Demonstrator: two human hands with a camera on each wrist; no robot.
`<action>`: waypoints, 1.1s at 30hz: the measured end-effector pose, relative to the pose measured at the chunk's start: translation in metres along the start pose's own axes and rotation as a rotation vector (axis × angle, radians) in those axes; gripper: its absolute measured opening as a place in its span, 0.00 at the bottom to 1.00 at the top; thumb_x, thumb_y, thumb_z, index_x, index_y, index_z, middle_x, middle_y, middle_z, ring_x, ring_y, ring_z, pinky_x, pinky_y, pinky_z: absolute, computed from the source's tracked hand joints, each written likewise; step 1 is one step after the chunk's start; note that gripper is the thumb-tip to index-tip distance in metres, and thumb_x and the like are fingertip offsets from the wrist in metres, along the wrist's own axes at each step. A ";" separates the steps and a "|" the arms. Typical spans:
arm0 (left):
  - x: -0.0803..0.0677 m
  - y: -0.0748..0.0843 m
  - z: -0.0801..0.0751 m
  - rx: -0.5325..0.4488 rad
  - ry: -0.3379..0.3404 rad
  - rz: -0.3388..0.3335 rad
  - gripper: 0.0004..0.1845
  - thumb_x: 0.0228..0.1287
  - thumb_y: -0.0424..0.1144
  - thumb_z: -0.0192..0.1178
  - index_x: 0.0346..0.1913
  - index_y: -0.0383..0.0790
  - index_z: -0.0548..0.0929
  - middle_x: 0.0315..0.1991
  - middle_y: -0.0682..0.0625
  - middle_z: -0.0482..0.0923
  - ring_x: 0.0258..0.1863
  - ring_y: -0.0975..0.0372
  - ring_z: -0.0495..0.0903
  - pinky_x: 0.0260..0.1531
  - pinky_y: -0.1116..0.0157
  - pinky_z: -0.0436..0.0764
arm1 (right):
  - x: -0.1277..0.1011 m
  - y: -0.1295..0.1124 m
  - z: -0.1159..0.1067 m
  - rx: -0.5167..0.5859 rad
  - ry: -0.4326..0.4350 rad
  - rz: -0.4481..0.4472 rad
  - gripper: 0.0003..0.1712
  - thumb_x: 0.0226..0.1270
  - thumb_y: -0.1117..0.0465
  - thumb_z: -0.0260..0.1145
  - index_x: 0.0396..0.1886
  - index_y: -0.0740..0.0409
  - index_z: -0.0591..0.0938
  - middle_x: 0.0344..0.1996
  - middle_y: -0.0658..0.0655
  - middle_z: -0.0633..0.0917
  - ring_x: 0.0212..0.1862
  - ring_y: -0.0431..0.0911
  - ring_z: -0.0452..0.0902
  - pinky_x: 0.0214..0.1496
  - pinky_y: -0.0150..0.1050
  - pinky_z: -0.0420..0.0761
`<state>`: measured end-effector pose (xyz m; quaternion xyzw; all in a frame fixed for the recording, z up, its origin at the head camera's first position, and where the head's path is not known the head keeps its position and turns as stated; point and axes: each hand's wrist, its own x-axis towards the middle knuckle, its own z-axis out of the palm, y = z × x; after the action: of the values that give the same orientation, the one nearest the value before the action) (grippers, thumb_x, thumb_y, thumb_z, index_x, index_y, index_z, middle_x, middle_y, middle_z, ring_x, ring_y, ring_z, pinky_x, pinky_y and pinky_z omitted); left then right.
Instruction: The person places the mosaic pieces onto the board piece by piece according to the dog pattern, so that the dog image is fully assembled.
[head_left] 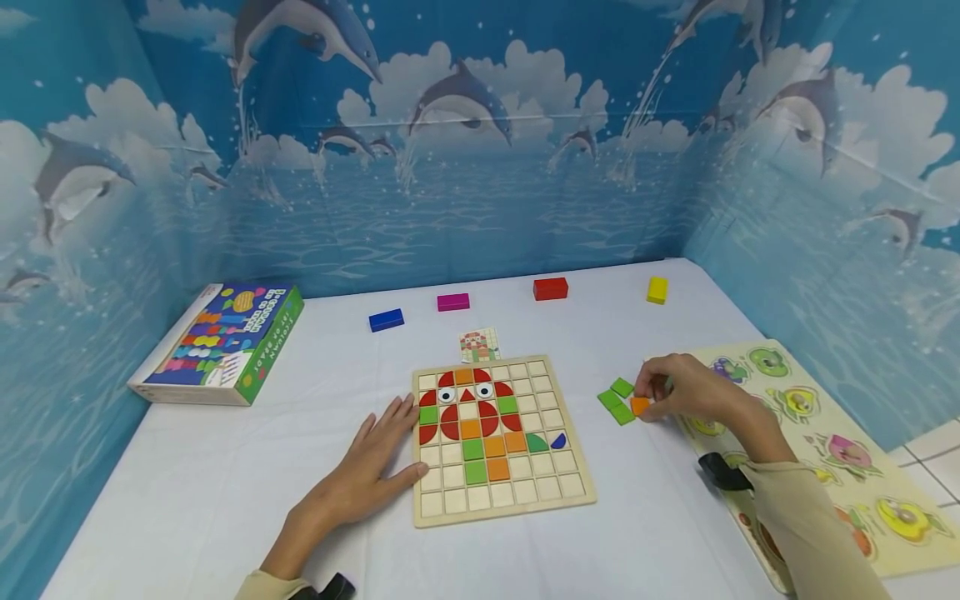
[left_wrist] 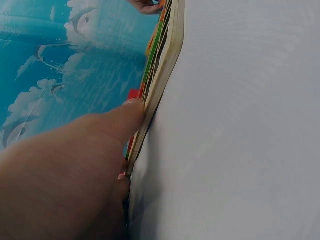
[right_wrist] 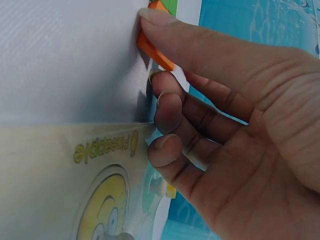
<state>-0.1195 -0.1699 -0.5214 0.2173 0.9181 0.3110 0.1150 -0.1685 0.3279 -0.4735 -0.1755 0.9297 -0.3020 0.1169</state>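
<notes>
A wooden grid board (head_left: 517, 493) lies on the white table with red, green, orange and white pieces set in an owl-like picture. My left hand (head_left: 369, 467) rests at its left edge, fingers spread, thumb on the near-left rim; in the left wrist view the thumb (left_wrist: 131, 117) touches the board's side. To the right of the board my right hand (head_left: 686, 387) pinches an orange square tile (head_left: 639, 406) at the table between thumb and curled fingers. In the right wrist view the orange tile (right_wrist: 154, 51) shows tilted under the thumb. Three green square tiles (head_left: 610, 401) lie beside it.
A small pattern card (head_left: 479, 344) lies behind the board. Farther back are blue (head_left: 386, 320), magenta (head_left: 453, 302), red (head_left: 551, 288) and yellow (head_left: 657, 290) blocks. A bead game box (head_left: 217, 343) sits at left. Under the right forearm lies a fruit puzzle board (head_left: 813, 408).
</notes>
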 end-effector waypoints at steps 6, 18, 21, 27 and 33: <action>0.000 0.000 0.001 0.009 0.000 -0.013 0.48 0.77 0.59 0.63 0.88 0.44 0.54 0.90 0.53 0.43 0.89 0.56 0.35 0.86 0.43 0.35 | -0.002 0.000 0.000 0.004 0.023 -0.012 0.15 0.58 0.67 0.84 0.34 0.56 0.83 0.28 0.48 0.79 0.33 0.43 0.74 0.32 0.31 0.76; 0.000 0.001 -0.001 -0.004 0.003 0.007 0.47 0.78 0.59 0.62 0.88 0.43 0.55 0.90 0.50 0.44 0.89 0.53 0.36 0.86 0.41 0.34 | 0.000 -0.035 0.004 0.169 0.083 -0.096 0.03 0.66 0.67 0.80 0.38 0.58 0.93 0.33 0.50 0.91 0.30 0.47 0.83 0.34 0.31 0.86; 0.000 0.001 -0.001 -0.004 -0.001 0.003 0.47 0.77 0.59 0.62 0.88 0.43 0.55 0.90 0.50 0.44 0.89 0.53 0.36 0.86 0.41 0.34 | 0.006 -0.053 0.016 0.228 0.064 -0.119 0.03 0.66 0.66 0.80 0.39 0.59 0.93 0.31 0.51 0.91 0.29 0.52 0.84 0.32 0.32 0.85; -0.001 0.001 -0.002 -0.005 0.005 0.009 0.47 0.77 0.59 0.63 0.88 0.42 0.56 0.90 0.49 0.45 0.89 0.52 0.36 0.85 0.40 0.35 | 0.023 -0.074 0.052 0.321 0.004 -0.210 0.03 0.66 0.67 0.79 0.38 0.59 0.94 0.30 0.50 0.92 0.29 0.54 0.85 0.32 0.29 0.83; 0.000 0.002 -0.001 -0.008 -0.005 0.001 0.47 0.77 0.59 0.62 0.88 0.44 0.55 0.90 0.50 0.44 0.89 0.52 0.36 0.86 0.40 0.34 | 0.034 -0.087 0.086 0.361 -0.033 -0.258 0.01 0.66 0.67 0.80 0.36 0.60 0.94 0.29 0.49 0.92 0.27 0.45 0.85 0.34 0.29 0.87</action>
<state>-0.1190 -0.1695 -0.5193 0.2179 0.9164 0.3142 0.1182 -0.1494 0.2045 -0.4928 -0.2743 0.8284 -0.4729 0.1220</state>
